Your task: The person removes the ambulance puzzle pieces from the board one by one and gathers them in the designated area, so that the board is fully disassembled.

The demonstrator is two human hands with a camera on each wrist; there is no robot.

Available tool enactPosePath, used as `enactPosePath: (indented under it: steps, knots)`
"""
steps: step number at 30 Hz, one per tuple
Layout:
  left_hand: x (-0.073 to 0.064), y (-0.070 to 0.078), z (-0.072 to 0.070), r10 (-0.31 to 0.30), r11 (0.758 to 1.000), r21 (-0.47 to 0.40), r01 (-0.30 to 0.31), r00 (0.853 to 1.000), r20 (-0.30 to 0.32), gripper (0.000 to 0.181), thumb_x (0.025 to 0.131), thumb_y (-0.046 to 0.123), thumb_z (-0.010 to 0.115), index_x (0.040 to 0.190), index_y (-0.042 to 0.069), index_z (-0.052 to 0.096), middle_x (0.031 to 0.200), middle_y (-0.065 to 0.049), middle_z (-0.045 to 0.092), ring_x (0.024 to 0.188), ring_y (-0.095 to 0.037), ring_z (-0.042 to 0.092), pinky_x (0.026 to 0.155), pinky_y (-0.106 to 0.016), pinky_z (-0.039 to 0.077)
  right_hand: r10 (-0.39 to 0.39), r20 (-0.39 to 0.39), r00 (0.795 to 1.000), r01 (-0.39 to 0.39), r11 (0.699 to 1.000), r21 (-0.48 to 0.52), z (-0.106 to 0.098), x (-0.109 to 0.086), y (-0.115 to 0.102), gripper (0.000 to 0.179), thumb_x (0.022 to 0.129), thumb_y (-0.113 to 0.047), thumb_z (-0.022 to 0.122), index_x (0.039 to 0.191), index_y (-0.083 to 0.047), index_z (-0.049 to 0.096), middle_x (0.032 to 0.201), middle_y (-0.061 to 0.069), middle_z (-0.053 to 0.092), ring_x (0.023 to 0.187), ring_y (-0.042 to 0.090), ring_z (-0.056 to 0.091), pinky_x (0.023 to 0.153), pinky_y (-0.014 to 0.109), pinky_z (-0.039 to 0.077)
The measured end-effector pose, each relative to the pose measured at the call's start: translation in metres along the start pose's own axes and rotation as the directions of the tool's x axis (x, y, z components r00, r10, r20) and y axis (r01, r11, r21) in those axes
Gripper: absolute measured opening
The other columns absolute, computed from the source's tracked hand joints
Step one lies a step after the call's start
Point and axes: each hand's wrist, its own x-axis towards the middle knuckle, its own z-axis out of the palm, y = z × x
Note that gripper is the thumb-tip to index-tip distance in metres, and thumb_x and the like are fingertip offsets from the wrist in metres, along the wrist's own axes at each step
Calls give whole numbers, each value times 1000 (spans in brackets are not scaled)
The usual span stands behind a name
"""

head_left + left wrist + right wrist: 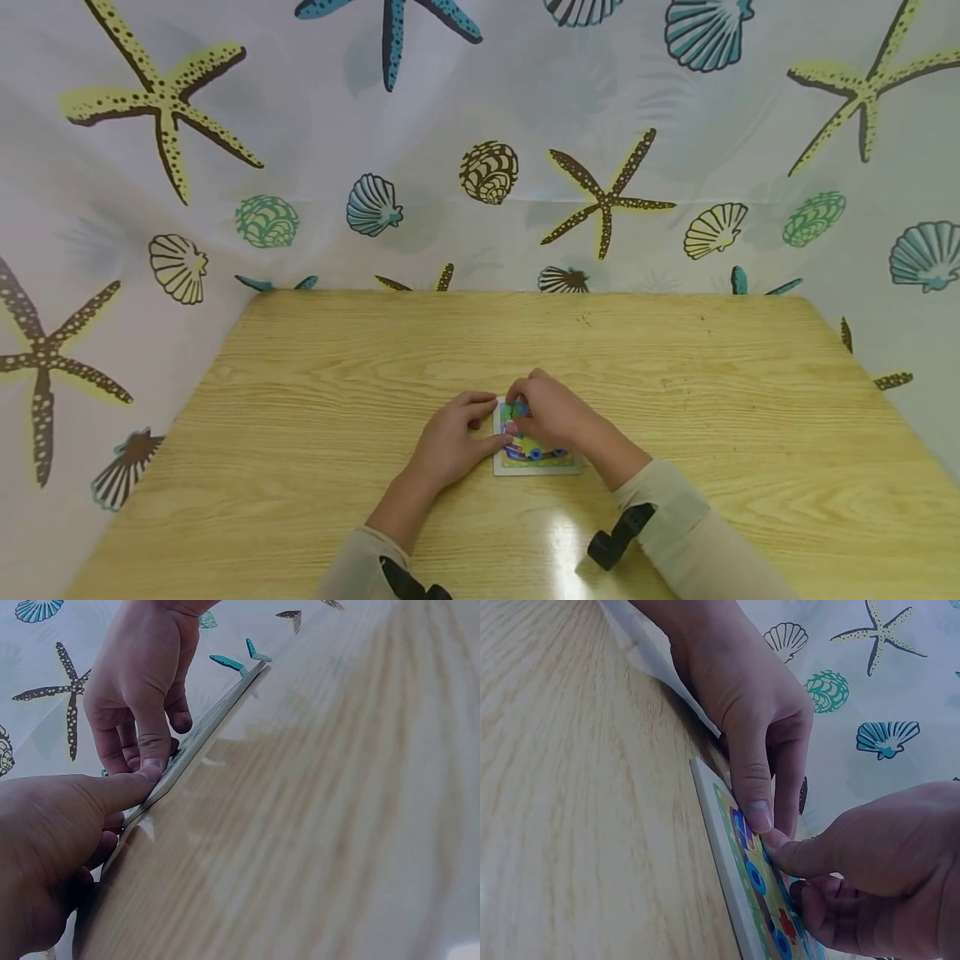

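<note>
Watching remotely, I find the picture board (536, 458) beneath the right hand (555, 411), its bent fingers pinching or not I cannot tell, and left of them the left hand (454, 438), fingers relaxed, thumb on the board.

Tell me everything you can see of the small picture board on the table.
The picture board is thin and flat, with straight edges, a pale border and a glossy-looking, colourful print of green, yellow, blue, purple and red, including round blue shapes. Whether it is wood or card, I cannot tell. It lies flat near the middle of the wood-grain table. The left hand touches its left side, thumb on the print; the right hand covers much of its upper right.
</note>
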Motion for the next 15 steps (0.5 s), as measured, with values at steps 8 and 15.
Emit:
enactPosePath:
  steps: [8,15]
  knots:
    - [-1,0,0,-2,1000,11,2,1000,1,58,87,38,78,132,4,64,137,-4,60,111,-23,63,93,-44,52,41,-13,999,-40,998,43,2,-1,-1,32,94,-22,71,121,-7,64,121,13,55,105,24,59,93,41,51]
    - [0,-1,-1,-7,1000,7,7,1000,5,58,87,37,78,133,4,64,137,-4,60,112,-23,63,94,-44,52,46,-73,996,-40,995,92,5,-1,1,28,91,-18,75,116,-10,66,117,7,59,90,17,60,82,35,54]
